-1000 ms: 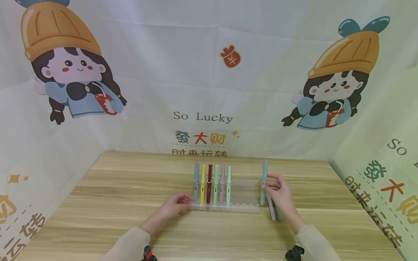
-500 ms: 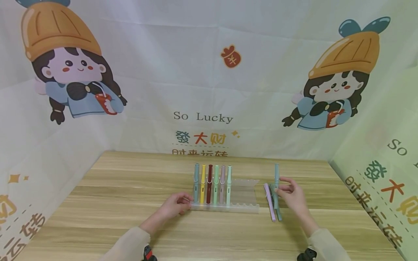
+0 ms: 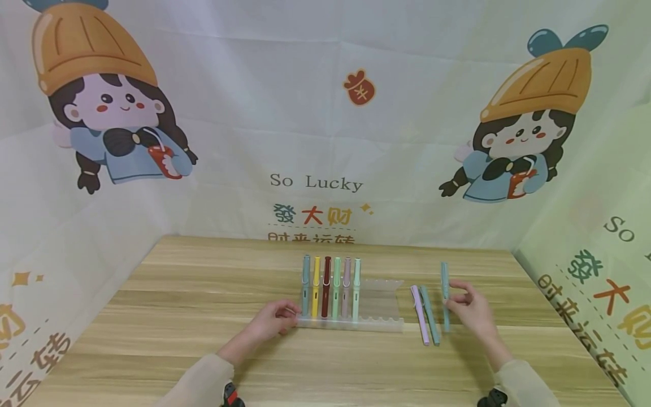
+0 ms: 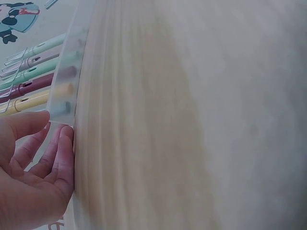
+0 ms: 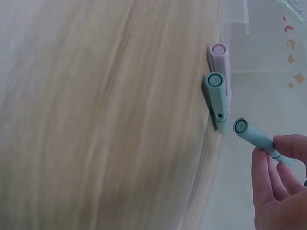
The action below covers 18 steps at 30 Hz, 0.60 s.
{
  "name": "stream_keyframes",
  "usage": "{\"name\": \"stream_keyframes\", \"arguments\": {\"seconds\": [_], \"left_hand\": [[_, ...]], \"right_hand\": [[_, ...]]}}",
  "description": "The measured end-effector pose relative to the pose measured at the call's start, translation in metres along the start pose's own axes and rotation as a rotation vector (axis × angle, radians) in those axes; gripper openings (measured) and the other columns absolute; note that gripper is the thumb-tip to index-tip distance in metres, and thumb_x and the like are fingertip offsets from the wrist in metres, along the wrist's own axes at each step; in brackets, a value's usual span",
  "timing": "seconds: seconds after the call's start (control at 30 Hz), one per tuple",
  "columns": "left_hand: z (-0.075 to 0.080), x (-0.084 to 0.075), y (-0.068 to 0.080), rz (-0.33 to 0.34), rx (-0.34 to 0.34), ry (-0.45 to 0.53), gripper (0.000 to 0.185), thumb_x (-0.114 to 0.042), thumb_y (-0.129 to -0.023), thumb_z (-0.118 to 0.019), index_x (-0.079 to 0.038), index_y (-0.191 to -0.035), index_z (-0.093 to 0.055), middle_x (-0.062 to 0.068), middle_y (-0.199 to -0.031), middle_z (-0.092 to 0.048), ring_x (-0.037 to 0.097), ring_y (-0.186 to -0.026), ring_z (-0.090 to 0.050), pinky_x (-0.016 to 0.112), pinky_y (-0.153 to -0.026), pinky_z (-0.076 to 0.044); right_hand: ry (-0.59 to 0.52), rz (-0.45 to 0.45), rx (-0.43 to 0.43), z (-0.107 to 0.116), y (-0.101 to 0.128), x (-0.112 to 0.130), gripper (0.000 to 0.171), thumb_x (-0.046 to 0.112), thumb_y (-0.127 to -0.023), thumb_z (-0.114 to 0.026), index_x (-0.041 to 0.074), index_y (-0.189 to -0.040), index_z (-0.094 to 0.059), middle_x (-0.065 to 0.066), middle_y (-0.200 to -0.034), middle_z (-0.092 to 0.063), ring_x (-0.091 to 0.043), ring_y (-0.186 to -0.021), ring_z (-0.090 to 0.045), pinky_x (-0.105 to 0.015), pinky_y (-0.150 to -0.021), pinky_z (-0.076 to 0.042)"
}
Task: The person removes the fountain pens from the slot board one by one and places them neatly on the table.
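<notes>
1. Wooden tabletop (image 3: pixel 325 370).
2. Clear rack (image 3: pixel 376 325) on it, six pens (image 3: pixel 336 294) in its left part.
3. Left hand (image 3: pixel 274 317): grip pinches the rack's left end.
4. Right hand (image 3: pixel 473 311): grip pinches a blue pen (image 3: pixel 445 281), right of the lilac pen (image 3: pixel 420 316) and teal pen (image 3: pixel 430 316).

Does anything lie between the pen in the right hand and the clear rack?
Yes. A purple pen and a teal pen lie side by side on the table, between the clear rack and the blue pen in the right hand.

Blue pen (image 3: pixel 445 297) in right grip (image 3: pixel 470 309); lilac pen (image 3: pixel 420 316), teal pen (image 3: pixel 430 316) flat nearby; left grip (image 3: pixel 273 317) on clear rack (image 3: pixel 381 324) bearing six pens (image 3: pixel 336 295).
</notes>
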<state>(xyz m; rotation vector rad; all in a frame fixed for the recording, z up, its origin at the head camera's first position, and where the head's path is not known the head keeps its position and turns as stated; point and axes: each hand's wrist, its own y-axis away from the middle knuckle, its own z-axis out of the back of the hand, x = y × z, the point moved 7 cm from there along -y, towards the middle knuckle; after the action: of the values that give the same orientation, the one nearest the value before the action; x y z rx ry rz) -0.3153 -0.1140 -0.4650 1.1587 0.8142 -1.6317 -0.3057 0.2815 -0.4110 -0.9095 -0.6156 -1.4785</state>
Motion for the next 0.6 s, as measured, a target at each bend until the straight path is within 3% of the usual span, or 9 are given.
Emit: {"name": "stream_keyframes", "arguments": {"seconds": [0.27,0.6], "left_hand": [[0.0,0.0,0.0,-0.001,0.002,0.003,0.018,0.001,-0.084,-0.057,0.009,-0.101,-0.056,0.007,-0.084,-0.059,0.016,-0.076,-0.054,0.032,-0.064,-0.049],[0.0,-0.002,0.001,-0.001,-0.001,-0.004,0.018,0.001,-0.085,-0.057,0.009,-0.102,-0.056,0.008,-0.085,-0.059,0.016,-0.076,-0.054,0.032,-0.064,-0.049]], "right_hand": [[0.093,0.009,0.046,-0.001,0.0,-0.009,0.04,-0.001,-0.08,-0.062,-0.01,-0.116,-0.05,-0.01,-0.078,-0.061,-0.017,-0.065,-0.058,-0.027,-0.056,-0.048],[0.157,0.028,0.074,-0.008,0.0,-0.013,0.039,-0.001,-0.076,-0.062,-0.011,-0.112,-0.053,-0.009,-0.073,-0.061,-0.014,-0.058,-0.055,-0.027,-0.051,-0.045]]}}
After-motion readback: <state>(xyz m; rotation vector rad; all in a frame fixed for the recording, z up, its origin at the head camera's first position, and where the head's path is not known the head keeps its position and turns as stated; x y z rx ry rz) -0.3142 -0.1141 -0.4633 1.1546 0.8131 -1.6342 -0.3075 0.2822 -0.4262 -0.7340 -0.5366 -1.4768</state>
